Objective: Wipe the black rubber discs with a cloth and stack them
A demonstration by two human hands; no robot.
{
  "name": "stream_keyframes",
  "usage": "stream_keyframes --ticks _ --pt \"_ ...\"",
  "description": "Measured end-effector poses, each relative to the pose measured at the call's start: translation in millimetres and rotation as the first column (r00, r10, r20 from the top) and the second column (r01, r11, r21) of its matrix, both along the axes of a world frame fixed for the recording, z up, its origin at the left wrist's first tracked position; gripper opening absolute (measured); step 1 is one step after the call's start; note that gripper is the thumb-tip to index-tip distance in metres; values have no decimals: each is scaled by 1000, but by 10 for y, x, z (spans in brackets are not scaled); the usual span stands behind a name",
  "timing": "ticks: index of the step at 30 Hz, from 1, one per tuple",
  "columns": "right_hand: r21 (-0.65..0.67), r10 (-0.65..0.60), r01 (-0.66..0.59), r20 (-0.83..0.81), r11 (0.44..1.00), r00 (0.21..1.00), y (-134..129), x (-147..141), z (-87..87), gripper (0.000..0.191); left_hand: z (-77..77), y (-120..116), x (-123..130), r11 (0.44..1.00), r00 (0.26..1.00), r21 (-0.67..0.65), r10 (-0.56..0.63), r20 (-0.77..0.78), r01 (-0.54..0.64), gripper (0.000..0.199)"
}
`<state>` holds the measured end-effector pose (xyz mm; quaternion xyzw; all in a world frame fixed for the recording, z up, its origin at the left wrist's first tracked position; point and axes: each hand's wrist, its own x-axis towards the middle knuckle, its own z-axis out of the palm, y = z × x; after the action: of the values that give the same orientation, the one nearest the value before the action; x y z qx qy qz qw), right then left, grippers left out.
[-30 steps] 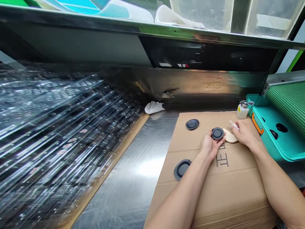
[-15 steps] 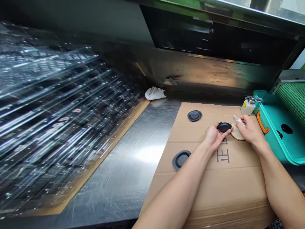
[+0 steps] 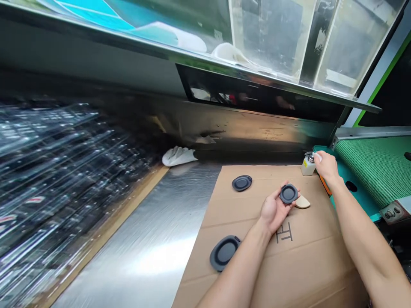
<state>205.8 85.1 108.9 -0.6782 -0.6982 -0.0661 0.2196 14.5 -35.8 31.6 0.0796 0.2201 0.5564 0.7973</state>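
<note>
My left hand (image 3: 271, 213) holds a small black round lid (image 3: 288, 193) on its fingers, with the recessed, ringed side facing up. Partly hidden behind that lid lies a pale beige flat pad (image 3: 303, 202) on the cardboard. My right hand (image 3: 328, 166) is closed on a small white cloth (image 3: 317, 156), which is at the metal top of a white pump bottle (image 3: 308, 167). Two more dark lids rest on the cardboard: one farther back (image 3: 242, 183), one nearer (image 3: 225, 253), partly covered by my left forearm.
Brown cardboard (image 3: 205, 295) covers part of the metal bench (image 3: 160, 239). Stacked clear plastic trays (image 3: 70, 184) fill the left side. A crumpled white glove or cloth (image 3: 178, 156) lies behind. At right are a teal bin (image 3: 345, 171) and a green conveyor belt (image 3: 375, 167). A shelf edge (image 3: 272, 81) overhangs.
My right hand has moved with the cloth from beside the lid up to the bottle. In my left hand the lid has tilted so its recessed side shows. The view has shifted upward.
</note>
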Motion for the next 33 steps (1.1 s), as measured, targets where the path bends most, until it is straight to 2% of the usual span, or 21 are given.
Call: stream_keyframes --ticks 3,5,8,15,25,33 --pt "-184 17 2 102 983 995 200 58 164 33 -9 -44 57 1000 999 -6 -14 -47 13 39" --pt "-236 34 -2 131 972 991 270 96 219 34 -18 -45 69 1000 999 -12 -16 -37 16 34" --pt "-235 51 -17 138 972 989 311 144 258 36 -18 -20 52 1000 999 -15 -26 24 26 24" --pt "-238 23 11 139 971 990 308 95 259 38 -12 21 21 998 994 -39 -36 108 41 32" --pt "-263 27 -3 86 965 996 384 124 244 33 -62 47 34 998 1000 -60 9 -5 -9 35" --pt "-221 41 -27 62 975 997 395 162 242 34 -101 52 59 998 998 -55 18 -52 -21 33"
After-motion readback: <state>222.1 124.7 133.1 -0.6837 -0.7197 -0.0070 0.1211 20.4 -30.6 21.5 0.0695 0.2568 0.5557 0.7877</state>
